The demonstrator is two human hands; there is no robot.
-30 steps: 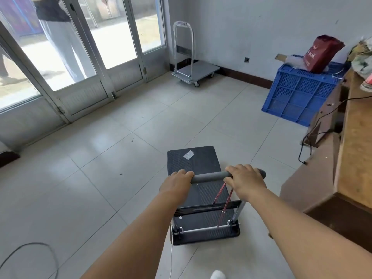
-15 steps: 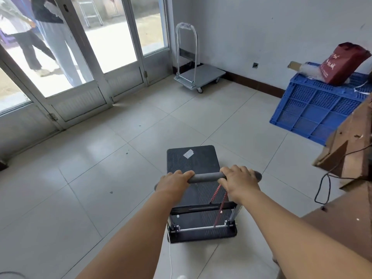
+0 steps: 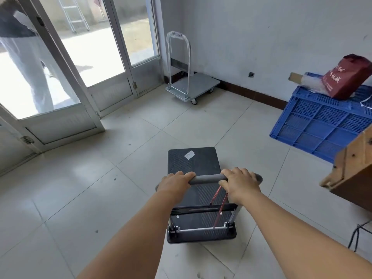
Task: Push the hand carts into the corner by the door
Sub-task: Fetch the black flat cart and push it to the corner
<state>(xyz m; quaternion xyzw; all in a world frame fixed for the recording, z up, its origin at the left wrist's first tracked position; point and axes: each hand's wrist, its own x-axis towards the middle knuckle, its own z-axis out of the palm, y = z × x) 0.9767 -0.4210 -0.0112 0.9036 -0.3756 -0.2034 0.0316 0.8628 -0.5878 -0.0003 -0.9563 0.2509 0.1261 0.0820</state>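
A small black hand cart stands on the tiled floor right in front of me, its flat deck pointing away. My left hand and my right hand both grip its grey foam handle bar. A red bungee cord hangs below the bar. A second, grey hand cart with an upright metal handle is parked in the far corner, beside the glass door and against the white wall.
A blue plastic crate with a red bag on it sits at the right wall. A wooden bench corner juts in at the right, with a black cable below. A person stands outside the glass doors.
The black cart and I have rolled forward across the tiles; the grey cart, the corner and the blue crate look nearer. The wooden bench has slid back to the right edge.
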